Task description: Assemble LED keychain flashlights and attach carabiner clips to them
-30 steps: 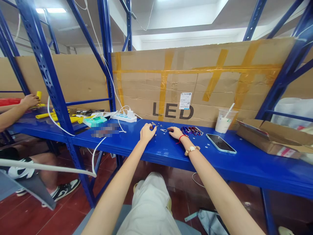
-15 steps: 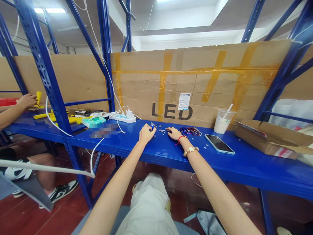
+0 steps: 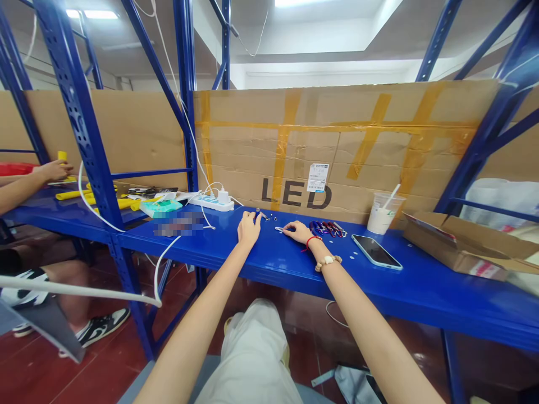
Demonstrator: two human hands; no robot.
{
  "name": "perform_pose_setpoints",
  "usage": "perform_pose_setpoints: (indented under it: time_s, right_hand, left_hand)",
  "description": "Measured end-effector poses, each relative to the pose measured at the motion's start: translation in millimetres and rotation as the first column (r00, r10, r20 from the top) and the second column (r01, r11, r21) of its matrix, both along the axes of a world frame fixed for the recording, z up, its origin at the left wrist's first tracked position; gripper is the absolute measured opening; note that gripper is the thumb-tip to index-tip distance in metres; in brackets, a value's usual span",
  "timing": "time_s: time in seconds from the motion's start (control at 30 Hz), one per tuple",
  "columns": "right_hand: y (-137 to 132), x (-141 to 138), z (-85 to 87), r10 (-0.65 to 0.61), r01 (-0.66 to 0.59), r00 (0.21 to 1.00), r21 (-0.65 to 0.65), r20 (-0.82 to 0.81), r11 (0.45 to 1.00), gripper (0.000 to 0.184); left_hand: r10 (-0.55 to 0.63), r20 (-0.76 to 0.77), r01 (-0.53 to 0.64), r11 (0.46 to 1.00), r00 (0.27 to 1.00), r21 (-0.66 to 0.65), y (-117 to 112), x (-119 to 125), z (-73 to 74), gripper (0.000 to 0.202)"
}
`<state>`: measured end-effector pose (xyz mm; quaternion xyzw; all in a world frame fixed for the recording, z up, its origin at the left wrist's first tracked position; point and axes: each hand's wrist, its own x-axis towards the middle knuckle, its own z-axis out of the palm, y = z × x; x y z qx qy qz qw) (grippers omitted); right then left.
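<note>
My left hand (image 3: 249, 229) rests on the blue shelf top with its fingers curled. A sliver of blue shows at its fingertips, too small to name. Beside it lie several tiny metal pieces (image 3: 270, 218). My right hand (image 3: 297, 231), with a red cord and a beaded bracelet at the wrist, pinches a small silver wire loop (image 3: 278, 229) at the shelf surface. Just right of that hand is a row of red, blue and purple carabiners (image 3: 327, 228).
To the right are a phone (image 3: 376, 251), a plastic cup with a straw (image 3: 382, 216) and an open cardboard box (image 3: 467, 247). A power strip (image 3: 213, 202) and white cable (image 3: 158, 275) are leftward. Another person's hand (image 3: 55, 169) holds something yellow at far left.
My right hand has shifted slightly left and down and closed its fingertips on the silver wire loop. My left hand has turned, hiding most of the blue thing seen before.
</note>
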<state>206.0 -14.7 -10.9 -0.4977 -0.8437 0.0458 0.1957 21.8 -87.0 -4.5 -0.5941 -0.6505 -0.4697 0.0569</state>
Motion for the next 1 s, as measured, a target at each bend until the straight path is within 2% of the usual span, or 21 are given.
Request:
perform_pose_setpoints:
  time_s: [0.13,0.27,0.43,0.53,0.77,1.0]
  right_hand:
    - [-1,-2,-0.3,0.013,-0.013,0.999,0.001,-0.042,1.000,0.025]
    - [-1,-4,-1.3,-0.030,0.031,0.997,0.013,-0.069,0.999,0.030]
    - [1,-17,-0.6,-0.112,0.114,0.993,0.053,-0.044,0.992,0.045]
    - [7,-32,0.9,-0.122,0.122,0.992,0.069,-0.009,0.990,0.051]
    - [27,-58,4.7,-0.116,0.112,0.992,0.064,0.060,0.992,0.038]
    - [22,-52,6.6,-0.067,0.061,0.994,0.069,0.089,0.996,0.030]
  left_hand:
    - [0.041,0.018,-0.041,0.999,0.999,-0.007,0,-2,0.4,0.023]
    - [0.059,0.024,-0.059,0.998,0.998,-0.023,1,-2,-0.1,0.022]
    - [0.046,0.008,-0.046,0.998,0.999,-0.037,-1,2,-0.8,0.022]
    - [0.024,-0.008,-0.024,0.999,1.000,-0.032,-2,3,-0.8,0.023]
    - [-0.104,-0.073,0.104,0.995,0.992,0.006,1,4,-4.5,0.017]
    - [-0.165,-0.075,0.167,0.986,0.983,0.017,4,4,-7.4,0.018]
